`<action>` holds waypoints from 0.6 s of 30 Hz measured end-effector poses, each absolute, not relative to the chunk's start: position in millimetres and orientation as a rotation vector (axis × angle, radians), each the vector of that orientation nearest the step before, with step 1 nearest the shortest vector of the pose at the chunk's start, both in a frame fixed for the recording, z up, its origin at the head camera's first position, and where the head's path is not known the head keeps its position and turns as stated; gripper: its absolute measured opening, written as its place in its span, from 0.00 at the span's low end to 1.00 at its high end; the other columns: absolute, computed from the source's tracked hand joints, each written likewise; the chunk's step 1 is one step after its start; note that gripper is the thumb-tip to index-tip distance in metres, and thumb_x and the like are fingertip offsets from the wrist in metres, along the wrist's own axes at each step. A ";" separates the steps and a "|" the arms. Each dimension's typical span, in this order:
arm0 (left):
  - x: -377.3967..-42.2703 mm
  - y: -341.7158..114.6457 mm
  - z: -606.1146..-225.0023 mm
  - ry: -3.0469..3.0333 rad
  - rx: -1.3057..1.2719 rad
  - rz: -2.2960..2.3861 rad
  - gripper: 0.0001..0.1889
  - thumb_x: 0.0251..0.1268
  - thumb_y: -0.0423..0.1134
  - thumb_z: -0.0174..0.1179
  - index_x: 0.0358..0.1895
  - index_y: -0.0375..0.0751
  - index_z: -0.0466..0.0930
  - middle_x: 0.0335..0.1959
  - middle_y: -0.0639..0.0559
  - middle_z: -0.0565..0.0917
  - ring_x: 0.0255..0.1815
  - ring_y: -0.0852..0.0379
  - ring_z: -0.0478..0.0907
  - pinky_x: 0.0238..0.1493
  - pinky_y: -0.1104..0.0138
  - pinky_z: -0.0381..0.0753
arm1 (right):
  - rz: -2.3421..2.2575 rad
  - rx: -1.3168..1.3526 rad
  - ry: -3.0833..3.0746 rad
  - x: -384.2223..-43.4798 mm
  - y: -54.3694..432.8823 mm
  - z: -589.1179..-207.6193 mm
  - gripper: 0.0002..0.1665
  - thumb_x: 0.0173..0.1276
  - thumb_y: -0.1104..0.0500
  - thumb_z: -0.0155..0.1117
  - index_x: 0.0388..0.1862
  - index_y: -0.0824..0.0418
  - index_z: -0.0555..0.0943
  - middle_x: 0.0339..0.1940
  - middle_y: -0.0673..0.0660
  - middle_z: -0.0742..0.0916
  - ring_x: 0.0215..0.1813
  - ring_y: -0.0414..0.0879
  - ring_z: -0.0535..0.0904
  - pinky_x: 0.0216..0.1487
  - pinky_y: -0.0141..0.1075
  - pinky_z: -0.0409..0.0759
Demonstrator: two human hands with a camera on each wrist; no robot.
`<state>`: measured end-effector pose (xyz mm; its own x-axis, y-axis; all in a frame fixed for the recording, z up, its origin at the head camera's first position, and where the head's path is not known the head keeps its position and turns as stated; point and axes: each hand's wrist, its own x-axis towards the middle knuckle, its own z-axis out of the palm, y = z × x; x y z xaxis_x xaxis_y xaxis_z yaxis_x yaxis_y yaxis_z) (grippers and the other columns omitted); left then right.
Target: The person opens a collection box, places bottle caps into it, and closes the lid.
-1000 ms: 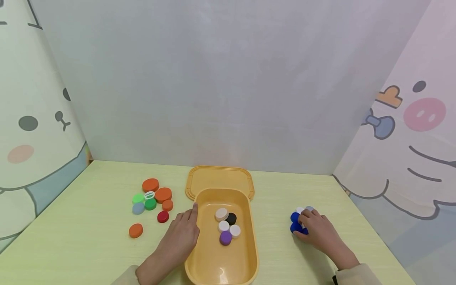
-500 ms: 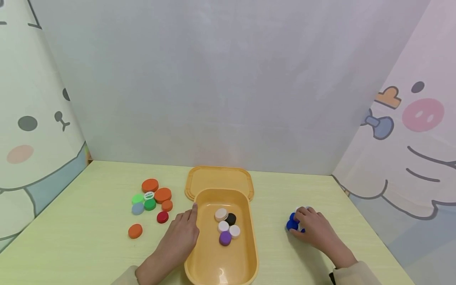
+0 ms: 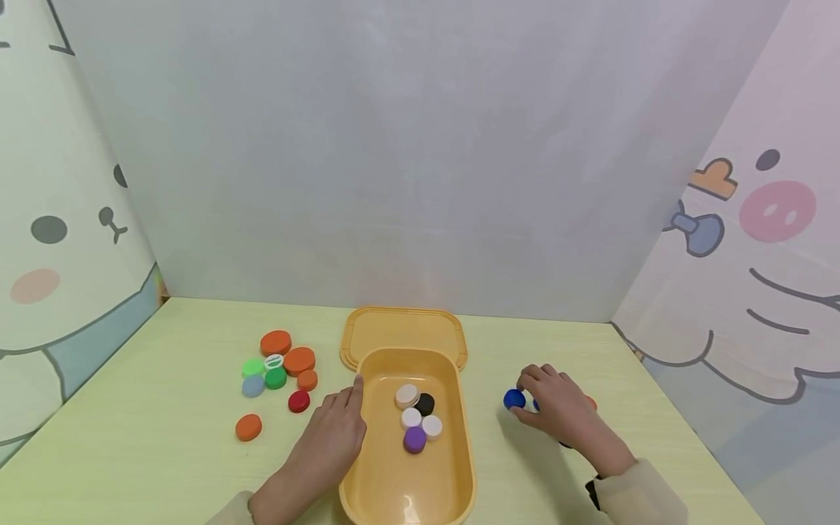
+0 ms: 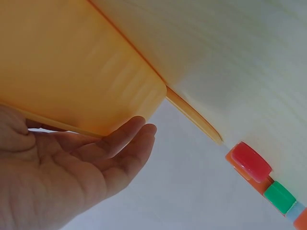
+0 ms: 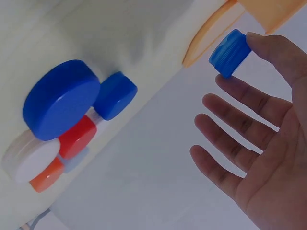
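Note:
In the head view my right hand (image 3: pixel 558 405) pinches a blue bottle cap (image 3: pixel 515 399) between thumb and index finger, right of the yellow plastic container (image 3: pixel 466 452). The right wrist view shows this cap raised at the fingertips, the other fingers spread. More blue, red, white and orange caps (image 5: pixel 62 100) lie nearby, partly hidden under the hand in the head view. My left hand (image 3: pixel 331 430) grips the container's left rim, its index finger along the edge and other fingers against the outer wall (image 4: pixel 120 96). Inside are a purple cap (image 3: pixel 415 440), a black cap (image 3: pixel 425 404) and several pale ones.
The container's yellow lid (image 3: pixel 403 328) lies flat behind it. Left of the container are several orange, green, blue and red caps (image 3: pixel 300 361), with one orange cap (image 3: pixel 249 427) apart from them. A grey backdrop (image 3: pixel 394 146) closes off the table's far edge.
My right hand has moved left from the right-hand group of caps, carrying a blue cap away from it. The left hand has stayed at the container's rim.

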<state>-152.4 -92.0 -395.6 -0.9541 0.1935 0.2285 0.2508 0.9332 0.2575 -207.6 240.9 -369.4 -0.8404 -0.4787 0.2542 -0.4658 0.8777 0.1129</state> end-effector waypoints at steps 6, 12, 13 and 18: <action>-153.2 -92.1 -396.8 -2.891 -0.336 -0.423 0.29 0.62 0.38 0.50 0.66 0.31 0.60 0.55 0.41 0.75 0.54 0.45 0.71 0.54 0.54 0.73 | -0.099 0.775 -2.705 -211.6 226.6 -359.8 0.18 0.48 0.46 0.70 0.31 0.55 0.78 0.39 0.51 0.81 0.38 0.45 0.73 0.30 0.33 0.69; -153.4 -92.1 -397.0 -2.894 -0.328 -0.443 0.28 0.62 0.38 0.49 0.66 0.31 0.60 0.55 0.41 0.75 0.54 0.44 0.71 0.54 0.54 0.73 | -0.065 0.838 -2.658 -217.3 212.2 -352.8 0.18 0.49 0.46 0.70 0.32 0.55 0.78 0.39 0.50 0.81 0.39 0.44 0.72 0.32 0.34 0.69; -153.6 -92.2 -396.9 -2.897 -0.324 -0.446 0.29 0.62 0.38 0.49 0.66 0.31 0.60 0.55 0.41 0.75 0.54 0.45 0.71 0.55 0.54 0.73 | -0.063 0.840 -2.657 -218.4 209.4 -351.7 0.18 0.49 0.46 0.70 0.32 0.55 0.78 0.39 0.50 0.81 0.39 0.45 0.72 0.32 0.34 0.70; -154.4 -92.6 -396.9 -2.911 -0.306 -0.462 0.29 0.62 0.39 0.49 0.66 0.32 0.59 0.56 0.41 0.74 0.55 0.44 0.70 0.55 0.53 0.72 | -0.061 0.848 -2.655 -222.9 193.6 -346.6 0.18 0.50 0.46 0.70 0.33 0.55 0.78 0.39 0.50 0.81 0.40 0.45 0.72 0.34 0.35 0.72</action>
<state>-154.4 -92.6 -396.9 -0.9630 0.1739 0.2060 0.2291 0.9307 0.2853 -222.9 193.6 -346.6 -0.7587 -0.5692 0.3168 -0.5540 0.8196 0.1459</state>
